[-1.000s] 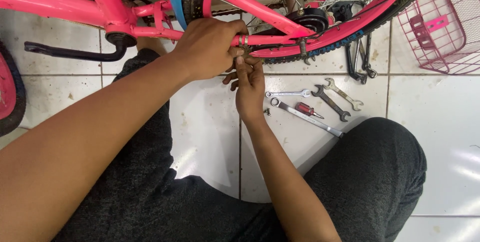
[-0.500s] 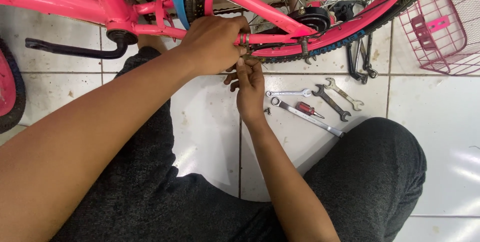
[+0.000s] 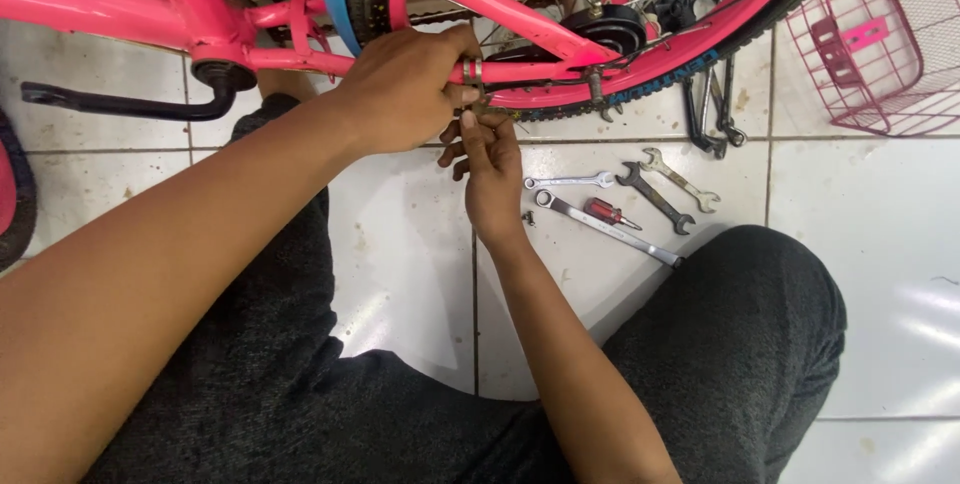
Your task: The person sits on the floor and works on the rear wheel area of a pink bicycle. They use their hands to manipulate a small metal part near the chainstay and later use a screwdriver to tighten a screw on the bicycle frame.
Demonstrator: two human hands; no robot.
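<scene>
Pink bicycle frame (image 3: 100,6) lies across the top of the view on the white tiled floor (image 3: 400,244), and the work sits at its lower rear tube, the chainstay (image 3: 560,69), beside the rear wheel hub (image 3: 615,29). Little has changed over the last second: both hands sit at the same spot on that tube, the view has hardly shifted, and only the fingers of the lower hand seem to have moved a touch. That suggests slow, fine work at one fitting rather than any move to a new place.

Left hand (image 3: 400,94) is wrapped around the chainstay from above, fingers closed on the tube next to a pair of metal clamp rings (image 3: 471,71). Right hand (image 3: 490,164) reaches up from below, fingertips pinched narrow on something small under the rings; whether it is a nut or a bolt I cannot tell, since the fingers hide it.

Just beside the right hand on the floor lie a ring spanner (image 3: 570,182), a long combination spanner (image 3: 610,229), a red-handled screwdriver (image 3: 608,212), and two open-ended spanners (image 3: 665,189), all untouched. A black crank arm (image 3: 110,104) sticks out to the left, and a pink wire basket (image 3: 880,44) stands well apart at the right. Dark trousers (image 3: 740,344) fill the lower part of the view.
</scene>
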